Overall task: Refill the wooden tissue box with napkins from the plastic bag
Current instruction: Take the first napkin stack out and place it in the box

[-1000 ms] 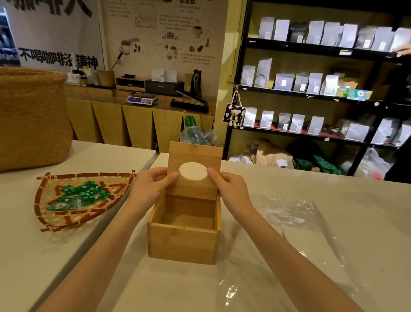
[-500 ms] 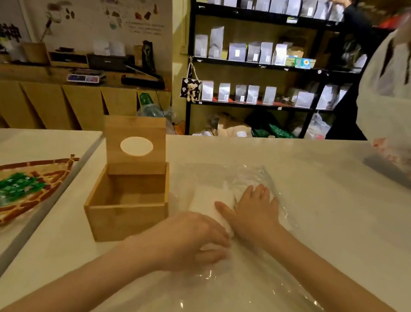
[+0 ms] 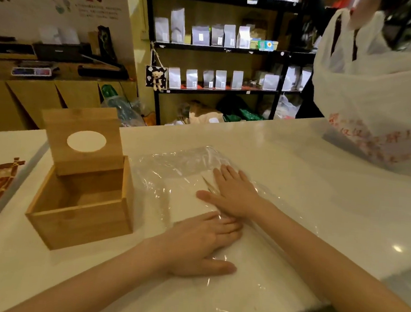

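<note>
Head view: left hand and right hand, both flat and empty, press the plastic bag; slippery film may hide the napkins.

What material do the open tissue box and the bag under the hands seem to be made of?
The tissue box looks like light wood, perhaps bamboo, with a smooth matte finish: faint grain lines and plank joints show. The bag looks like thin clear plastic film: it is see-through, wrinkled, and glints with highlights. White napkins show through it.

tissue box left | plastic bag right | both on counter
</note>
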The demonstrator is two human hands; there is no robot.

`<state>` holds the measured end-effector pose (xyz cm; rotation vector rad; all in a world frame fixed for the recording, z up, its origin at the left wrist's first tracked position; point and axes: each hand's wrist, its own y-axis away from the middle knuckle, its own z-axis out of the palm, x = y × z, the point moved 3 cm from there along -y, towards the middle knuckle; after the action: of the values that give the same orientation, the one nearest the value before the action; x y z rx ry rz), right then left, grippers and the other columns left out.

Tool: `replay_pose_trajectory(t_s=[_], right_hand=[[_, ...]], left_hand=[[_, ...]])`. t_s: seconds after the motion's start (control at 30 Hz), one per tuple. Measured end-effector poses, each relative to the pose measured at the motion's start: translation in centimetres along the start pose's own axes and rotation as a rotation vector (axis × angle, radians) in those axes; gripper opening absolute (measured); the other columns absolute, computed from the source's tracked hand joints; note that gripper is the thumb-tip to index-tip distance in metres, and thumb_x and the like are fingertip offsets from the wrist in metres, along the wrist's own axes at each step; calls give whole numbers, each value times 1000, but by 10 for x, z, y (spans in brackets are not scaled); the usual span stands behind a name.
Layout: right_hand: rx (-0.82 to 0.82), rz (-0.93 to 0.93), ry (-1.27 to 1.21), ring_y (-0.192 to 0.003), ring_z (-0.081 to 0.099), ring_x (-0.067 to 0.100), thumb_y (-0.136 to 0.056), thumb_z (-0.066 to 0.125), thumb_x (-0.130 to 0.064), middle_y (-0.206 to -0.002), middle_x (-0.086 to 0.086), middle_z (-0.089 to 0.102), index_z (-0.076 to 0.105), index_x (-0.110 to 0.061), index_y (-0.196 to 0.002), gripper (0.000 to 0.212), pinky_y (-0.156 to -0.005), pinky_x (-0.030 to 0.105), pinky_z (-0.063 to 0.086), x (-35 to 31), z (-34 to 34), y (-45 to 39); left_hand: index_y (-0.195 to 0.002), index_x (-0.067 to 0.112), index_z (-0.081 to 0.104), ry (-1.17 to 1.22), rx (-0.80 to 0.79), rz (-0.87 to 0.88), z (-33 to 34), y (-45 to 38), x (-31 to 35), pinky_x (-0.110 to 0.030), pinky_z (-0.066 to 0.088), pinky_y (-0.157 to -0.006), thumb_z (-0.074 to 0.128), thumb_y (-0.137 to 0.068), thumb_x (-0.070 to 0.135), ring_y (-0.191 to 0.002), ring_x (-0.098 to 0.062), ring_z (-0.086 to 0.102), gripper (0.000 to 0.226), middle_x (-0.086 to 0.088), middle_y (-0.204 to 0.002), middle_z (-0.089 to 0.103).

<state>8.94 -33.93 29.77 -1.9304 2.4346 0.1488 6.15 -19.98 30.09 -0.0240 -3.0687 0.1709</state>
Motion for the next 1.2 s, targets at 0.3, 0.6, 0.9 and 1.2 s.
replay_pose_trajectory(t_s=[0.3,0.6,0.9,1.2], right_hand=[[278,-144,-487,-133,35,13,-93,44,-41,-146,2,40,34,-16,-140,54,-110,30,29,1,-31,58],[418,-212,-627,-80,60,3,-86,50,-28,-86,-17,65,65,-27,-97,19,-64,15,47,16,-28,138],[286,-265,-729,-76,66,2,-81,57,-24,-81,-20,70,69,-25,-91,16,-71,14,50,16,-4,164],[221,-417,-196,-144,4,14,-98,23,-32,-155,8,18,25,-11,-144,50,-117,32,12,-15,23,109]], left_hand=[[-132,15,46,152,108,-28,4,-2,-4,-14,5,-109,23,-95,39,-134,-7,32,50,0,-143,45],[-125,18,53,78,108,12,8,-1,-1,-20,10,-109,29,-94,44,-132,-7,39,47,8,-136,54],[-119,20,60,416,372,-104,8,-1,-9,-15,18,-111,25,-90,52,-126,2,38,55,11,-130,52],[-127,16,53,406,618,-281,-32,3,-21,-21,24,-113,34,-84,62,-129,1,37,65,12,-134,46]])
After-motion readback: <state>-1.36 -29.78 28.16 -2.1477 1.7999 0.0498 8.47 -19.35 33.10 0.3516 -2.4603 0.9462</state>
